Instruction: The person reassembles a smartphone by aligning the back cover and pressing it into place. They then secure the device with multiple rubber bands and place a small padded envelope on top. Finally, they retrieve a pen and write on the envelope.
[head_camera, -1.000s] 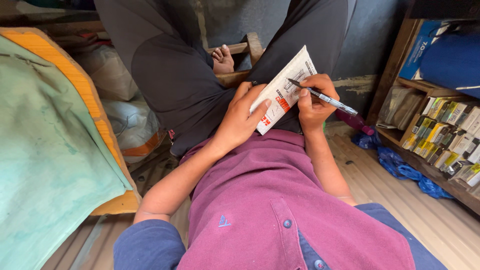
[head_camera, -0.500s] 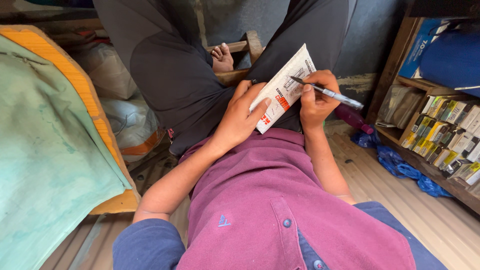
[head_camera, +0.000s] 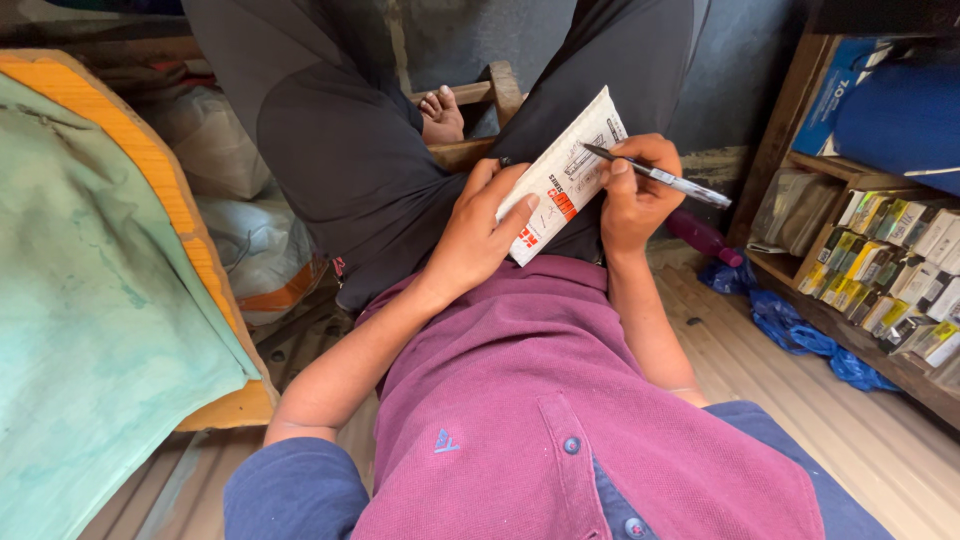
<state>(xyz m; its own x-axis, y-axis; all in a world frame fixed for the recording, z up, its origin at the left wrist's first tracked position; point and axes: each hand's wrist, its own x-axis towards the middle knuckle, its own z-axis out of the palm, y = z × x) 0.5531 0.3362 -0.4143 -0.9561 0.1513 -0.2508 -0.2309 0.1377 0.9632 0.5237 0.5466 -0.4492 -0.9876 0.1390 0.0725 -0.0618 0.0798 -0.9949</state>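
The white paper packet, flat and rectangular with red and black print on its face, lies tilted on the person's dark-trousered thigh, pinned there under the fingers and palm of the left hand. The right hand is curled tight around a slim pen with a clear barrel and dark tip, the point touching the packet's upper edge. To the right, a wooden shelf holds rows of small glossy boxes.
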